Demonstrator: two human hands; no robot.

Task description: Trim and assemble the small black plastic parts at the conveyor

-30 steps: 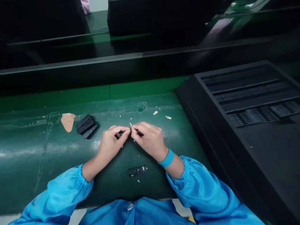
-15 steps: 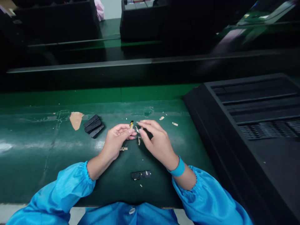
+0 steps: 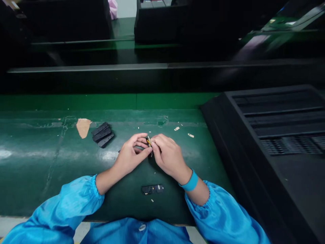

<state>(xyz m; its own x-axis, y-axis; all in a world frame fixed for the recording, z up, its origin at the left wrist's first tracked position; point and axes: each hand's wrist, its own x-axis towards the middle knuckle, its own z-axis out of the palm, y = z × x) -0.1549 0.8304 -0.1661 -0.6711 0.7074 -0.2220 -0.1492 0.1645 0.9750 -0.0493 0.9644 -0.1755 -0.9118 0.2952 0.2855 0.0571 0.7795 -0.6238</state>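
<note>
My left hand (image 3: 130,156) and my right hand (image 3: 167,156) meet fingertip to fingertip over the green belt (image 3: 50,159). Both pinch one tiny part (image 3: 148,141) with a yellow and dark tip; most of it is hidden by the fingers. A small black component (image 3: 152,189) lies flat on the belt just below my wrists. A stack of black flat pieces (image 3: 102,134) sits to the left of my left hand.
A tan scrap of tape (image 3: 83,126) is stuck left of the stack. Small pale bits (image 3: 190,135) lie scattered behind my hands. A large black slotted tray (image 3: 279,135) fills the right side. A raised dark rail (image 3: 101,73) runs along the back.
My hands, apart half a second ago with the left holding the tiny part up, have come back together on it. The view has shifted slightly.
</note>
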